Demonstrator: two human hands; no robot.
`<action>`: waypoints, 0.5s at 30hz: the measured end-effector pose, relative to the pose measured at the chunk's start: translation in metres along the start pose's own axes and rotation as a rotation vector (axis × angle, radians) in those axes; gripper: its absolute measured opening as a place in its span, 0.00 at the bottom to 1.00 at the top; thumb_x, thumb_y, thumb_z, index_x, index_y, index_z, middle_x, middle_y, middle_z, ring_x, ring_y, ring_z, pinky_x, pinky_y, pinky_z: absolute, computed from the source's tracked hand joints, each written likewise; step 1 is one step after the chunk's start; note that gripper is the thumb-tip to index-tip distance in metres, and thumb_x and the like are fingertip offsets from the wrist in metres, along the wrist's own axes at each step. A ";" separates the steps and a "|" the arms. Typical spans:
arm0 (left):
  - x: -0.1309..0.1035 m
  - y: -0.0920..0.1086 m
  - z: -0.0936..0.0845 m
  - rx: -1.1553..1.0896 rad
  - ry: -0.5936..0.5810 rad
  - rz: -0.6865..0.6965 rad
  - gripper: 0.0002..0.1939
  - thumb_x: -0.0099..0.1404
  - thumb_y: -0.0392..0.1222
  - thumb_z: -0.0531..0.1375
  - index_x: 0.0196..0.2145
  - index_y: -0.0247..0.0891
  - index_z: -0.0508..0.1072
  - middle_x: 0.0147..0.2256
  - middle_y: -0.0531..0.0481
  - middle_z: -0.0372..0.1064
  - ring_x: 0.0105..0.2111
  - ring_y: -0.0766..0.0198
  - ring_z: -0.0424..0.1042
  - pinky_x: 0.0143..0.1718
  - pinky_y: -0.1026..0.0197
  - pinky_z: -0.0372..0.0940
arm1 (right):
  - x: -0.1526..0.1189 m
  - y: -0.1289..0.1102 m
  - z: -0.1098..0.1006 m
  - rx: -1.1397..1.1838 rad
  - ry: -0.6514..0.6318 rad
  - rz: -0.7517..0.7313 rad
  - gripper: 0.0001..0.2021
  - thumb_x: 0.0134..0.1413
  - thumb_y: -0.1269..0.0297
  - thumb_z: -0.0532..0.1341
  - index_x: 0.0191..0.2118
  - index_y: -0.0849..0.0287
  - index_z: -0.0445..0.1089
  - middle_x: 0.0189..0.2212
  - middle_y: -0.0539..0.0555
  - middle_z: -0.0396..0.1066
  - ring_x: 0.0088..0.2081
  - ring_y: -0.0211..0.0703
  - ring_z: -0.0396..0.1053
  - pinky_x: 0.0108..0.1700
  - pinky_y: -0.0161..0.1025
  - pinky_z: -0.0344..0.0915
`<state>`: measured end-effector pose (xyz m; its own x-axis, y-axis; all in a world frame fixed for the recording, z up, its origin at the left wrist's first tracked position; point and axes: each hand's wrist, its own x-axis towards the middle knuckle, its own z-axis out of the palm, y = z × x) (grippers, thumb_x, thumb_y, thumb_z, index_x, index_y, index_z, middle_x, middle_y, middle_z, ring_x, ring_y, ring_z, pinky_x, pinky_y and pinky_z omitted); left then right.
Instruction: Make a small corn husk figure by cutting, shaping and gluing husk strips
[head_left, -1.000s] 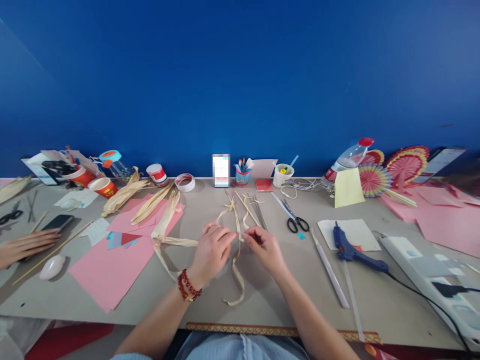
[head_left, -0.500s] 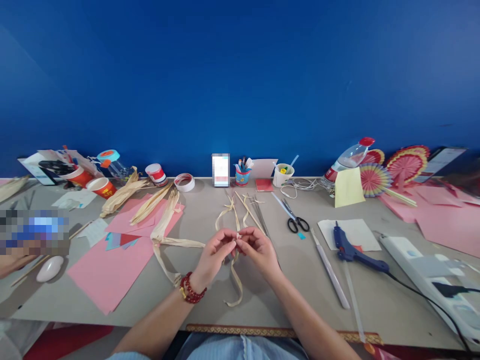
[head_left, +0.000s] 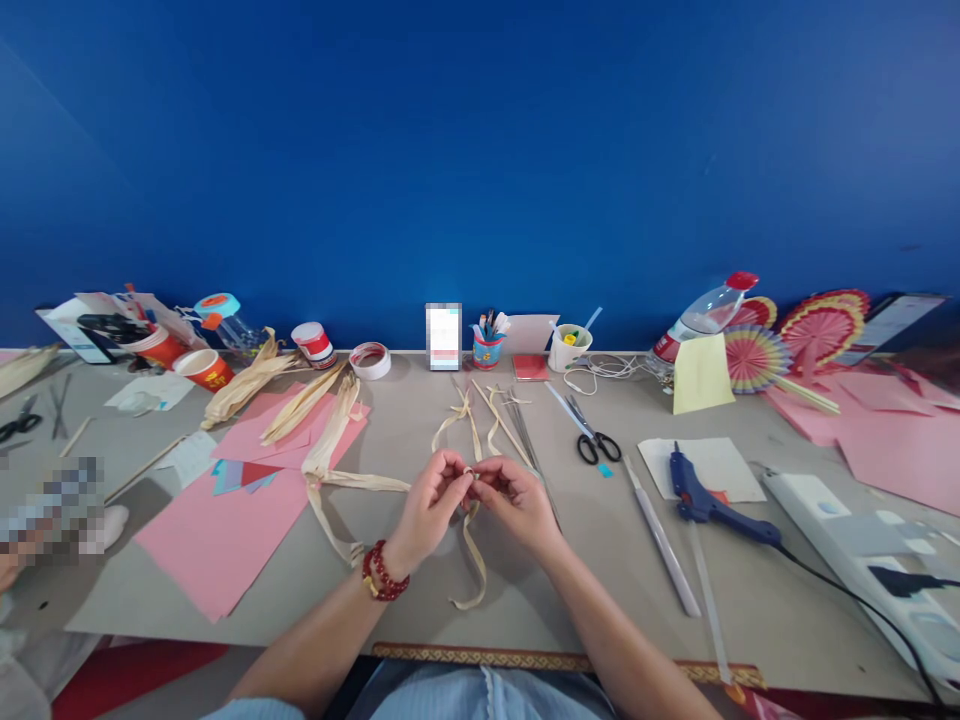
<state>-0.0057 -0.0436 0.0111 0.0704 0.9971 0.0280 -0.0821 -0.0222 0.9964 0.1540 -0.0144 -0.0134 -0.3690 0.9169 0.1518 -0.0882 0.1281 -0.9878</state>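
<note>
My left hand (head_left: 430,505) and my right hand (head_left: 520,508) meet above the table, thumbs and fingertips pinched together. Between them is a small pale piece of corn husk strip (head_left: 471,474), mostly covered by the fingers. A curling husk strip (head_left: 474,570) shows below the hands; whether it joins the pinched piece is hidden. Just beyond my fingers lie thin knotted husk strips (head_left: 459,408) and several thin wires (head_left: 519,415). Left of my left hand, a tied husk bundle (head_left: 328,455) spreads its strips partly over pink paper (head_left: 225,540).
Black scissors (head_left: 596,440), a white-handled knife (head_left: 664,550), a blue glue gun (head_left: 712,505) and a power strip (head_left: 847,550) lie rightward. A phone (head_left: 444,338), pen cup (head_left: 489,345) and tape roll (head_left: 370,361) stand at the back. A co-worker's hand (head_left: 11,560) is far left.
My fingertips have shifted slightly around the small husk piece, still pinched together. At far left, the co-worker's hand and the blurred object have moved down and left.
</note>
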 end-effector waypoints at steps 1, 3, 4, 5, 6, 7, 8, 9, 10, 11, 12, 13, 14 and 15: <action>0.000 0.000 0.000 -0.003 0.005 0.001 0.09 0.69 0.46 0.57 0.36 0.39 0.64 0.30 0.55 0.62 0.27 0.69 0.65 0.31 0.66 0.63 | 0.000 0.000 0.000 -0.017 -0.003 -0.008 0.08 0.60 0.61 0.64 0.43 0.57 0.72 0.30 0.51 0.75 0.32 0.41 0.74 0.37 0.38 0.70; 0.001 -0.001 -0.001 0.010 0.021 0.009 0.08 0.69 0.46 0.57 0.37 0.39 0.64 0.30 0.55 0.63 0.26 0.69 0.65 0.30 0.66 0.62 | 0.000 0.000 -0.001 -0.048 -0.007 -0.017 0.08 0.60 0.61 0.63 0.44 0.57 0.72 0.30 0.51 0.75 0.31 0.41 0.74 0.37 0.38 0.70; 0.001 -0.002 -0.001 0.020 0.028 0.013 0.08 0.69 0.46 0.57 0.38 0.39 0.64 0.30 0.55 0.63 0.26 0.69 0.65 0.30 0.65 0.62 | 0.000 0.000 -0.001 -0.061 -0.008 -0.021 0.08 0.60 0.61 0.63 0.44 0.57 0.72 0.30 0.51 0.76 0.32 0.41 0.74 0.37 0.37 0.70; 0.001 -0.003 -0.002 0.027 0.033 0.015 0.08 0.69 0.46 0.57 0.38 0.39 0.65 0.30 0.55 0.64 0.26 0.69 0.65 0.30 0.65 0.62 | 0.000 0.000 -0.001 -0.071 -0.010 -0.024 0.08 0.60 0.62 0.63 0.44 0.57 0.72 0.30 0.52 0.76 0.32 0.41 0.74 0.37 0.37 0.70; 0.001 -0.004 -0.002 0.031 0.036 0.017 0.08 0.69 0.46 0.57 0.39 0.39 0.65 0.31 0.54 0.64 0.26 0.69 0.65 0.30 0.65 0.62 | 0.000 0.000 -0.001 -0.077 -0.014 -0.026 0.08 0.61 0.62 0.63 0.44 0.57 0.73 0.31 0.52 0.76 0.32 0.41 0.75 0.37 0.37 0.70; 0.001 -0.005 -0.003 0.032 0.038 0.017 0.08 0.69 0.46 0.57 0.40 0.39 0.65 0.31 0.54 0.65 0.27 0.69 0.65 0.30 0.65 0.62 | -0.001 -0.001 -0.001 -0.083 -0.018 -0.027 0.08 0.61 0.62 0.63 0.44 0.56 0.73 0.31 0.52 0.77 0.33 0.42 0.75 0.37 0.37 0.71; 0.001 -0.005 -0.003 0.031 0.038 0.016 0.08 0.69 0.46 0.57 0.40 0.39 0.66 0.31 0.53 0.65 0.27 0.68 0.65 0.31 0.65 0.63 | -0.001 -0.001 -0.001 -0.088 -0.020 -0.029 0.07 0.61 0.62 0.62 0.44 0.56 0.73 0.32 0.52 0.77 0.33 0.42 0.75 0.38 0.37 0.71; 0.001 -0.006 -0.003 0.028 0.036 0.014 0.08 0.69 0.46 0.57 0.40 0.39 0.66 0.31 0.53 0.66 0.27 0.68 0.66 0.31 0.65 0.63 | 0.000 -0.002 -0.001 -0.097 -0.020 -0.034 0.07 0.62 0.62 0.62 0.43 0.56 0.73 0.32 0.52 0.77 0.34 0.42 0.76 0.38 0.37 0.71; 0.001 -0.006 -0.003 0.022 0.033 0.011 0.08 0.69 0.46 0.57 0.40 0.39 0.66 0.31 0.53 0.66 0.28 0.68 0.66 0.31 0.65 0.63 | 0.000 -0.003 -0.002 -0.113 -0.020 -0.042 0.06 0.62 0.63 0.61 0.42 0.56 0.73 0.33 0.53 0.77 0.34 0.43 0.76 0.37 0.37 0.71; 0.002 -0.005 -0.003 0.012 0.027 0.003 0.08 0.68 0.46 0.58 0.39 0.39 0.67 0.30 0.53 0.66 0.28 0.68 0.66 0.31 0.65 0.63 | 0.000 -0.004 -0.003 -0.139 -0.018 -0.054 0.05 0.62 0.63 0.61 0.41 0.56 0.73 0.33 0.52 0.77 0.34 0.42 0.75 0.37 0.37 0.71; 0.002 -0.005 -0.003 -0.005 0.017 -0.009 0.08 0.68 0.46 0.58 0.38 0.39 0.67 0.30 0.53 0.66 0.28 0.67 0.66 0.31 0.65 0.63 | 0.000 -0.005 -0.004 -0.174 -0.013 -0.070 0.05 0.62 0.64 0.61 0.41 0.56 0.74 0.33 0.52 0.77 0.34 0.42 0.75 0.37 0.37 0.70; 0.002 -0.004 -0.003 -0.025 0.006 -0.022 0.08 0.68 0.46 0.58 0.37 0.38 0.67 0.29 0.53 0.66 0.28 0.67 0.66 0.31 0.65 0.63 | 0.001 -0.006 -0.005 -0.213 -0.008 -0.087 0.05 0.61 0.65 0.61 0.40 0.55 0.74 0.33 0.52 0.77 0.34 0.42 0.75 0.38 0.37 0.70; 0.002 -0.003 -0.003 -0.045 -0.004 -0.036 0.08 0.68 0.46 0.58 0.37 0.38 0.67 0.28 0.53 0.67 0.28 0.67 0.66 0.31 0.65 0.63 | 0.001 -0.007 -0.007 -0.252 -0.005 -0.103 0.04 0.61 0.65 0.61 0.40 0.55 0.74 0.33 0.52 0.77 0.34 0.42 0.75 0.38 0.37 0.70; 0.002 -0.002 -0.003 -0.061 -0.011 -0.046 0.09 0.68 0.46 0.58 0.36 0.38 0.66 0.28 0.53 0.67 0.27 0.67 0.66 0.31 0.65 0.63 | 0.002 -0.008 -0.008 -0.286 -0.004 -0.118 0.04 0.60 0.66 0.61 0.39 0.55 0.74 0.33 0.52 0.77 0.34 0.42 0.74 0.39 0.37 0.69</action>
<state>-0.0082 -0.0412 0.0090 0.0864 0.9961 -0.0165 -0.1392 0.0285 0.9899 0.1617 -0.0103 -0.0060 -0.3751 0.8883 0.2652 0.1338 0.3349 -0.9327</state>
